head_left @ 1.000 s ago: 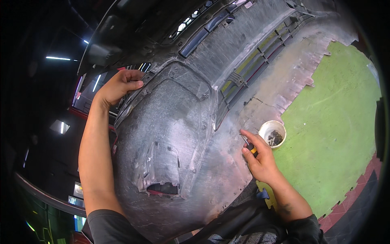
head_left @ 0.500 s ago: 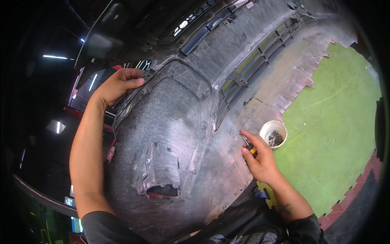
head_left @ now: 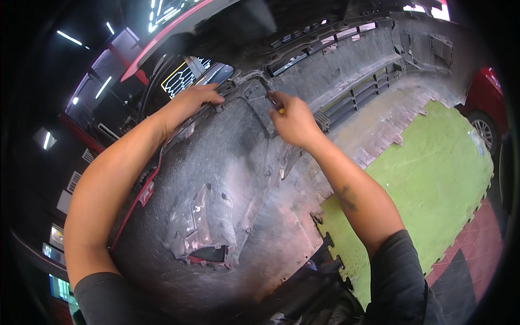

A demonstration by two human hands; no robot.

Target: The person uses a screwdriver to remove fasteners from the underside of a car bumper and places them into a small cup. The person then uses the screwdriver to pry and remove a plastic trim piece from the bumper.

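Observation:
A large grey, dusty car bumper [head_left: 216, 151] lies in front of me with its inner side up. At its upper left rim, my left hand [head_left: 190, 106] is closed on the edge, thumb and fingers close together by a small tab. Farther right, my right hand [head_left: 293, 123] grips a screwdriver [head_left: 281, 111] with a black and yellow handle. Its fingers hide most of the tool, and the tip is hard to make out. That hand is above the bumper's raised seam, near the upper corner of the broad smooth panel.
A green foam mat [head_left: 433, 162] with interlocking edges lies to the right, beside red floor tiles [head_left: 476, 238]. The bumper's slatted grille [head_left: 363, 95] runs off to the far right. A red car [head_left: 487, 108] stands at the right rim. Dark car bodywork [head_left: 233, 27] rises beyond the bumper.
My right hand has moved up and left with the screwdriver, from beside a white cup of small fasteners to the bumper's upper part. The cup no longer shows. My view has shifted.

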